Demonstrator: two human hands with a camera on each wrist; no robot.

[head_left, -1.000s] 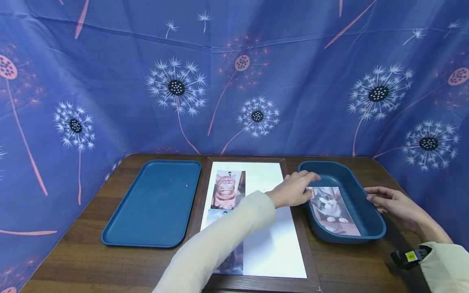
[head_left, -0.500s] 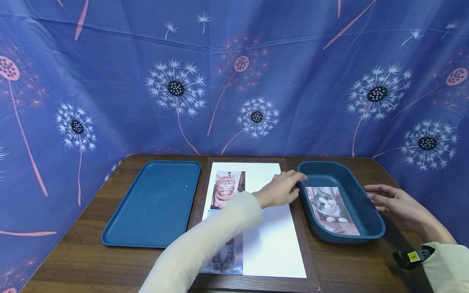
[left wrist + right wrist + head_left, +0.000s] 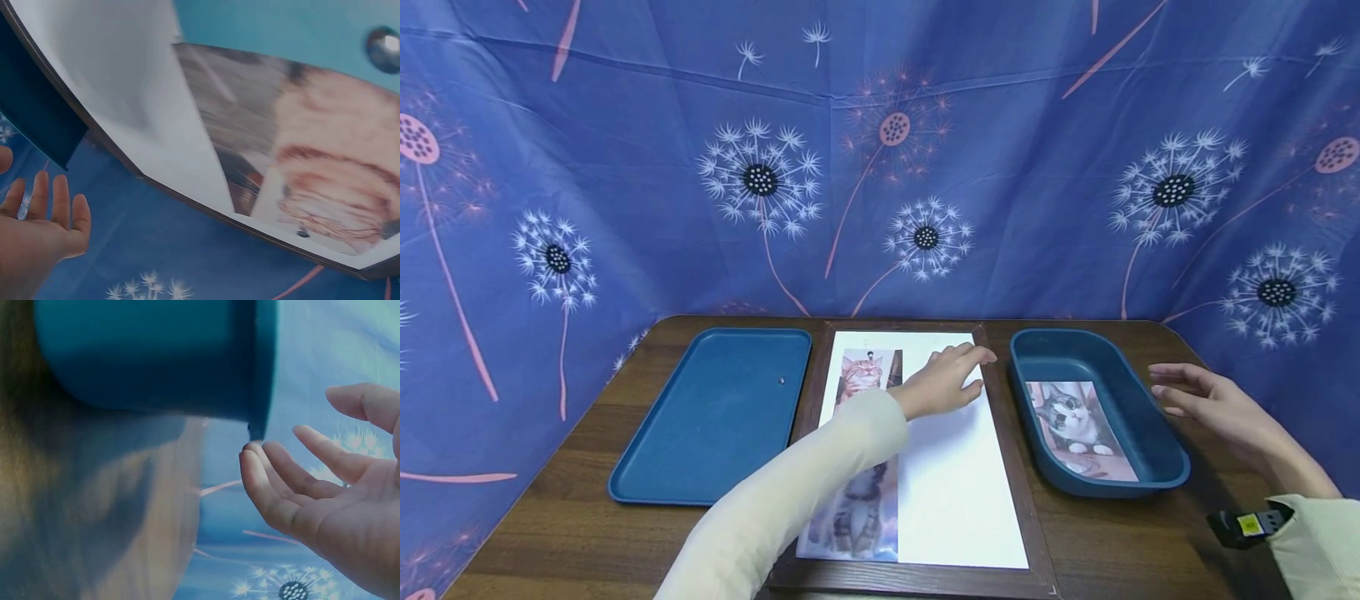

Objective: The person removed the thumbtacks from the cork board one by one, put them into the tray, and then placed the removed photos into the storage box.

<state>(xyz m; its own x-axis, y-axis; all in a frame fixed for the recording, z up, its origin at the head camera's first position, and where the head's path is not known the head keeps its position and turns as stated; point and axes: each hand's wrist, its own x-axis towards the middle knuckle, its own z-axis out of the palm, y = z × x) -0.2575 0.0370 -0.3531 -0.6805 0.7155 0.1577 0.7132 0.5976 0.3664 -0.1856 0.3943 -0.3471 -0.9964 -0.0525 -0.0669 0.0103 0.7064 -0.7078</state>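
My left hand point(image 3: 942, 383) hovers over the right half of a framed whiteboard point(image 3: 958, 492), its fingers loosely extended around nothing. Down the board's left half run cat photos: an orange cat photo point(image 3: 857, 373) at the top and a grey tabby photo point(image 3: 859, 521) at the bottom, partly covered by my sleeve. A shiny round magnet point(image 3: 382, 49) shows on the blue photo edge in the left wrist view. To the right, a photo of a grey-and-white cat point(image 3: 1078, 425) lies in a deep blue basin point(image 3: 1150, 437). My right hand point(image 3: 1221, 408), palm inward, is just outside its right rim.
A shallow blue tray point(image 3: 711, 408) lies left of the board, with a small shiny piece point(image 3: 781, 380) on it. A dark strapped device point(image 3: 1243, 527) sits at my right cuff. Behind the wooden table point(image 3: 542, 533) hangs a blue dandelion-print cloth point(image 3: 1022, 208).
My left hand has moved left from above the basin to over the whiteboard, holding nothing. My right hand has drawn slightly away from the basin's rim. The photo in the basin stays put.
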